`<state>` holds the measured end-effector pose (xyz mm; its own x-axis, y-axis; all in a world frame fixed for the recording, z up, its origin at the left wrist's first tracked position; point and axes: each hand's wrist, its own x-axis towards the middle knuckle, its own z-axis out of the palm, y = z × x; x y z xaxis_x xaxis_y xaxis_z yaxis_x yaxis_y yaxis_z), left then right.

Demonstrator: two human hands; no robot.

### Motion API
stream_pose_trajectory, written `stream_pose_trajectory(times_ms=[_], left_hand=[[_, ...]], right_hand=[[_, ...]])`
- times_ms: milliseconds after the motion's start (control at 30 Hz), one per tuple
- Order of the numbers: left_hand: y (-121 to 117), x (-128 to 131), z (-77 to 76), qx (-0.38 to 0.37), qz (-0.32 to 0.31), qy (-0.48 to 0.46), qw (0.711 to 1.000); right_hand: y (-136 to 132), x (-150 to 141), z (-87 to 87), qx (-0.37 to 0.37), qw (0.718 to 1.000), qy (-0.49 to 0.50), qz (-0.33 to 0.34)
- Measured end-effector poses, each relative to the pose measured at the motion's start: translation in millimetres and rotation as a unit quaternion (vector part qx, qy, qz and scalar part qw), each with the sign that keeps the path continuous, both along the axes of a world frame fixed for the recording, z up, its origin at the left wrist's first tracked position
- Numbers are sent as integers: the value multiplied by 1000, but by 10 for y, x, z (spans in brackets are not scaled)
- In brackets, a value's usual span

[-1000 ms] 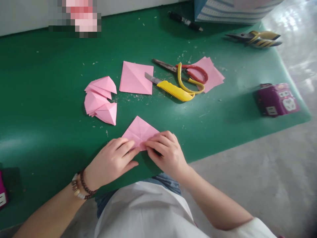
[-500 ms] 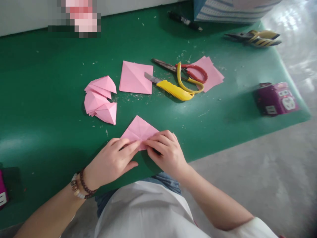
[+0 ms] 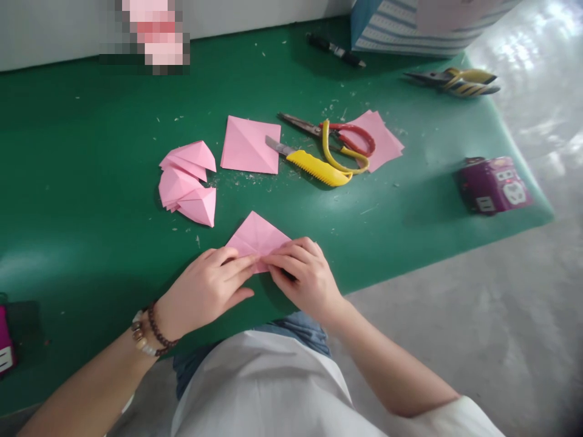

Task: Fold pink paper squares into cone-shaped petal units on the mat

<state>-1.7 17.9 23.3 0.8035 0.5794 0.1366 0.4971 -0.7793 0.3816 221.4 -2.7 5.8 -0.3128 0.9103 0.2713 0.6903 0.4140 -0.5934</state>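
A creased square of pink paper (image 3: 259,233) lies on the green table just in front of me, its near corner partly covered by my fingers. My left hand (image 3: 214,282) rests its outstretched fingers on the paper's left side, the thumb held apart and off the sheet. On the right side, my right hand (image 3: 303,267) has its curled fingers and thumb pressed together on the paper's near edge. Both sets of fingertips almost meet at a central crease. Beyond the left hand sit several folded pink paper pieces (image 3: 184,182), overlapping.
Behind the sheet lie a pink paper stack (image 3: 250,145), a yellow utility knife (image 3: 319,168), scissors (image 3: 350,135) and more pink paper (image 3: 385,142). Farther out are a pen (image 3: 334,50), pliers (image 3: 455,80), a striped box (image 3: 405,27) and a purple box (image 3: 494,185) near the right edge.
The view has shifted slightly, so the far things appear a little lower and the right-hand ones farther left. Both hands stay at nearly the same place on the paper.
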Motion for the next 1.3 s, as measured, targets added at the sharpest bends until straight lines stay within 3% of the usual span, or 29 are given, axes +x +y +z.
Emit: stream_pose_trajectory(times_ms=[133,267,367,567,733,1100,1300], left_hand=[[-17,9,6,5,4,7,1000],[-28,13,2,5,5,7,1000],[-37,11,-8,2,8,3,1000],[-49,-8,-32,-19,13,1,1000],[-39,-13,-30,-26,14,1,1000],[-31,-12,-14,-30,14,0,999],[-2,-28,-31,-42,8,-22,999]], right_hand=[[-160,41,203,-14,998,51,-18],[-479,-50,325,-199,971,131,-6],[-636,-147,290,-271,947,170,7],[-641,-174,236,-304,942,142,17],[-607,-129,302,-333,936,109,-24],[-615,64,303,-314,939,98,-100],[-592,171,251,-188,971,75,-130]])
